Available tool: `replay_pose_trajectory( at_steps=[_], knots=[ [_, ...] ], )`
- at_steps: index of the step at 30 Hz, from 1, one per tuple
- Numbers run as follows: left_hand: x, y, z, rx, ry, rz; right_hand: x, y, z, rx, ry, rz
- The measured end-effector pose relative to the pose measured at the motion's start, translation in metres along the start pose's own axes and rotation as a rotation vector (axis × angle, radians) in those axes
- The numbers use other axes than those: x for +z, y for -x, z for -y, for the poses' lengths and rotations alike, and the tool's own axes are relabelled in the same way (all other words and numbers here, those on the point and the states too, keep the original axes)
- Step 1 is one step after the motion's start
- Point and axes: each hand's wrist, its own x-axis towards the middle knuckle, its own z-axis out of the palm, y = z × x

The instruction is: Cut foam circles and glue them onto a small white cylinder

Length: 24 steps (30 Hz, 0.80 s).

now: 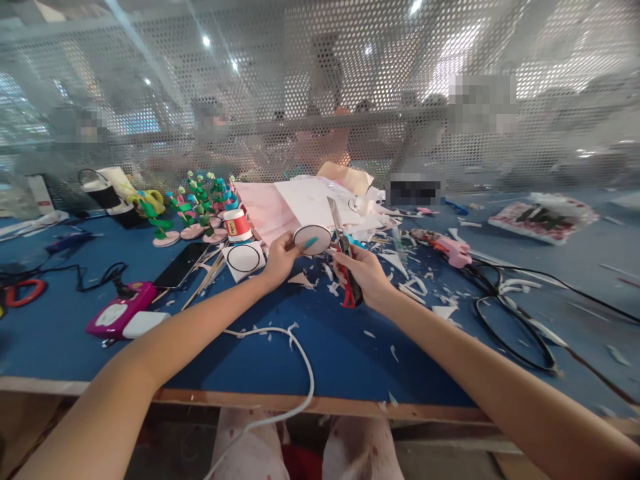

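One round, white, black-rimmed paper disc point(309, 234) is pinched in the left hand point(281, 259), centrally over the blue tabletop point(350, 363); just right, the right hand point(369, 272) is wrapped round a red-and-black-handled metal cutting tool point(355, 285). Left stands a red-and-white cup point(237, 226).

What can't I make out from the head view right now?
All in the head view:
- White disc's underside: faces away from the camera.
- Left grip's fingers beneath: hidden by the disc.
- Scissors' handles, partly: covered by the right grip.
- Cup's label writing: too small.
- White cable's near end: cut off by the bottom edge.
- Background beyond the mesh: blurred through it.
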Motion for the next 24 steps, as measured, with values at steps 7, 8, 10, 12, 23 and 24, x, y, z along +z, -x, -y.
replay_pose_trajectory(
  at_steps=[7, 8, 10, 12, 23, 24],
  knots=[
    [0.0, 0.0, 0.003, 0.018, 0.021, -0.094, 0.001, 0.009, 0.008, -0.053, 0.107, 0.082],
    [0.0, 0.0, 0.003, 0.012, 0.024, -0.093, 0.002, 0.01, 0.009, -0.044, 0.129, 0.107],
    [0.0, 0.0, 0.003, 0.01, 0.027, -0.082, 0.002, 0.012, 0.009, -0.024, 0.169, 0.14],
    [0.0, 0.0, 0.002, 0.02, 0.027, -0.07, 0.002, 0.012, 0.009, -0.01, 0.183, 0.155],
    [-0.001, -0.001, 0.001, 0.04, 0.04, -0.086, 0.002, 0.016, 0.012, 0.011, 0.135, 0.185],
    [-0.001, -0.001, 0.001, 0.045, 0.04, -0.083, 0.002, 0.016, 0.012, 0.012, 0.132, 0.187]
  ],
)
